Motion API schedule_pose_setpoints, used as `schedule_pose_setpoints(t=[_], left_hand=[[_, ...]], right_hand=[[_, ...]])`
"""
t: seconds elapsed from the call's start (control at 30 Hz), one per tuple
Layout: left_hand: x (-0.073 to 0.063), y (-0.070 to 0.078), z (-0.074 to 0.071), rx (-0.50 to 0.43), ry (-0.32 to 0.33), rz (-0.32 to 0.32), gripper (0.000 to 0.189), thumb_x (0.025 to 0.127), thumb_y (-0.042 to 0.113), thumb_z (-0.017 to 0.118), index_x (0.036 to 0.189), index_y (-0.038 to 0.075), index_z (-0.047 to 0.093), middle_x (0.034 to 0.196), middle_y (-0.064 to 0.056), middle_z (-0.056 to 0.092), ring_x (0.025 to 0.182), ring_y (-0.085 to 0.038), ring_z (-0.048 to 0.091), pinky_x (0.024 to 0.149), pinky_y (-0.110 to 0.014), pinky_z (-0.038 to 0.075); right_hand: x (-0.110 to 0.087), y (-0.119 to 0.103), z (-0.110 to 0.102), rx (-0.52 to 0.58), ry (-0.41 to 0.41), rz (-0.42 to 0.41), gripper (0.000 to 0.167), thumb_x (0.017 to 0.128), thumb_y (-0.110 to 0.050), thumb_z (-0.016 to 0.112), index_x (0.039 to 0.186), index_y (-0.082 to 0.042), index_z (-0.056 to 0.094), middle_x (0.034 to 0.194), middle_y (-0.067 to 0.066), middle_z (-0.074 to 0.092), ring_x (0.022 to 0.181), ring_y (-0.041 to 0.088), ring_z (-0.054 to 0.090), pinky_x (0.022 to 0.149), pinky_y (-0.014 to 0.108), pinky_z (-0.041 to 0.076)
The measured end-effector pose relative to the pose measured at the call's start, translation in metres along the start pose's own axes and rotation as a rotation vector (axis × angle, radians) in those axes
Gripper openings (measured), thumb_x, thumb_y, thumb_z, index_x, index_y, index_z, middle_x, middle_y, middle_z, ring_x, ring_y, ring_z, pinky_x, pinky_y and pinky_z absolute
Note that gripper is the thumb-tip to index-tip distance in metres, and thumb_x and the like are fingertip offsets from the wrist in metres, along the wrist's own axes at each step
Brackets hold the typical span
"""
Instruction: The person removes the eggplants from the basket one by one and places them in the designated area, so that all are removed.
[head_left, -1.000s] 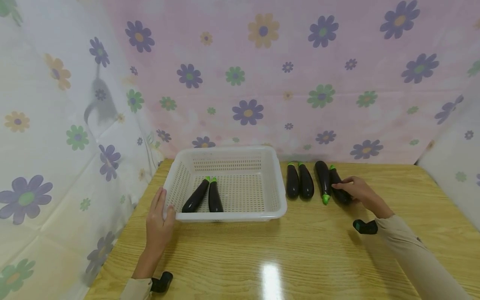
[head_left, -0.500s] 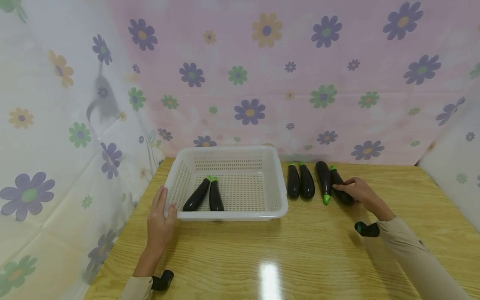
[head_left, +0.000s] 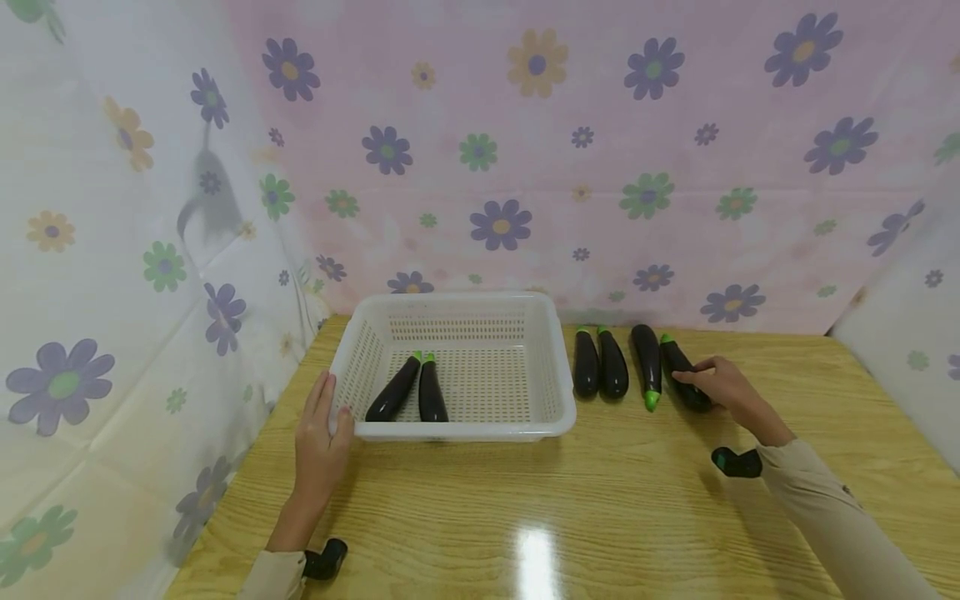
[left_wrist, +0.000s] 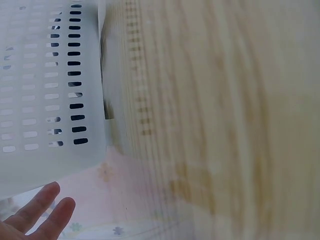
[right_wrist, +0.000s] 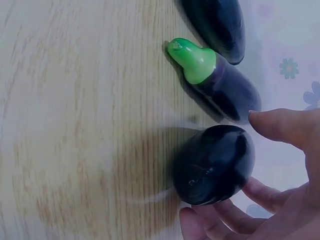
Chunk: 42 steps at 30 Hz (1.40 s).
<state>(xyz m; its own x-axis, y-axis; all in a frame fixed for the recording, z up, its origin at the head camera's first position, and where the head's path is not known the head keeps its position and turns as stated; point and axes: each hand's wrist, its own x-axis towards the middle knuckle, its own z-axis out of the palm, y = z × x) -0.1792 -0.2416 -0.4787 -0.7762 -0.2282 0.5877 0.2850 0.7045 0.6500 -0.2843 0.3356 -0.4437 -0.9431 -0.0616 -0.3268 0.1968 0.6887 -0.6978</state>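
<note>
At right on the table [head_left: 637, 508], the right hand [head_left: 727, 392] holds the rightmost eggplant [right_wrist: 215, 165] (thumb opposite fingers); the left hand [head_left: 321, 442], fingers extended, touches the near left corner of the basket [head_left: 465, 431].

I see smooth, glossy skins on the eggplants [head_left: 587, 367], with bright highlights. The basket [head_left: 465, 431] looks like smooth plastic with a soft sheen. The bench [head_left: 435, 517] shows wood grain under a shiny finish. The flowered cloth [head_left: 97, 283] is matt and creased, the sleeve [head_left: 832, 517] matt fabric too.
</note>
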Motion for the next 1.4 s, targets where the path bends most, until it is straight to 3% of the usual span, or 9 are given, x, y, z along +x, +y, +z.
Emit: schedule_pose_setpoints(t=[0.37,0.57,0.63,0.73,0.87,1.1,1.4], left_hand=[[0.002,-0.002,0.003,0.004,0.022,0.040,0.054,0.094,0.002,0.053,0.145,-0.014,0.050,0.152,-0.032,0.048,0.135,-0.052,0.050,0.099,-0.068,0.043],[0.002,0.000,0.003,-0.001,0.006,0.025,0.054,0.095,0.003,0.053,0.146,-0.014,0.049,0.153,-0.031,0.047,0.136,-0.052,0.049,0.100,-0.069,0.043],[0.002,0.000,0.003,0.001,0.002,0.022,0.054,0.095,0.003,0.053,0.146,-0.013,0.049,0.154,-0.031,0.046,0.136,-0.052,0.049,0.100,-0.069,0.043],[0.002,0.000,0.003,0.001,0.000,0.017,0.054,0.095,0.004,0.052,0.147,-0.013,0.048,0.155,-0.030,0.046,0.137,-0.051,0.049,0.101,-0.068,0.042],[0.002,0.001,0.002,-0.001,0.000,0.011,0.054,0.096,0.003,0.052,0.147,-0.012,0.048,0.155,-0.029,0.046,0.137,-0.050,0.049,0.101,-0.067,0.042],[0.001,0.001,0.001,-0.005,0.006,0.019,0.054,0.095,0.003,0.052,0.147,-0.013,0.048,0.154,-0.030,0.046,0.135,-0.052,0.050,0.099,-0.068,0.043],[0.000,0.002,0.001,0.004,0.002,0.006,0.054,0.096,0.003,0.052,0.147,-0.012,0.048,0.156,-0.028,0.046,0.135,-0.049,0.051,0.098,-0.065,0.044]], right_hand=[[0.002,0.004,0.006,0.000,0.035,-0.001,0.073,0.106,-0.039,0.053,0.142,0.021,0.032,0.142,0.045,0.033,0.119,0.053,0.052,0.086,0.051,0.057],[0.001,0.004,0.009,-0.001,0.051,-0.022,0.074,0.105,-0.042,0.055,0.142,0.019,0.034,0.140,0.042,0.037,0.097,0.033,0.057,0.080,0.044,0.057],[0.001,0.002,0.009,0.003,0.070,-0.022,0.077,0.105,-0.043,0.054,0.144,0.019,0.032,0.141,0.043,0.037,0.091,0.034,0.055,0.076,0.043,0.055],[-0.001,-0.003,0.008,0.009,0.110,-0.036,0.080,0.106,-0.044,0.051,0.147,0.020,0.029,0.147,0.045,0.032,0.104,0.047,0.054,0.083,0.051,0.053],[-0.003,-0.012,0.004,0.032,0.152,-0.070,0.080,0.107,-0.043,0.049,0.150,0.019,0.027,0.152,0.046,0.025,0.129,0.059,0.040,0.099,0.064,0.044],[-0.010,-0.037,-0.001,0.072,0.173,-0.117,0.075,0.106,-0.042,0.051,0.151,0.015,0.030,0.152,0.044,0.029,0.133,0.058,0.040,0.105,0.067,0.040],[-0.020,-0.073,0.008,0.052,0.162,-0.210,0.070,0.106,-0.041,0.054,0.150,0.011,0.036,0.146,0.041,0.041,0.131,0.055,0.044,0.104,0.067,0.041]])
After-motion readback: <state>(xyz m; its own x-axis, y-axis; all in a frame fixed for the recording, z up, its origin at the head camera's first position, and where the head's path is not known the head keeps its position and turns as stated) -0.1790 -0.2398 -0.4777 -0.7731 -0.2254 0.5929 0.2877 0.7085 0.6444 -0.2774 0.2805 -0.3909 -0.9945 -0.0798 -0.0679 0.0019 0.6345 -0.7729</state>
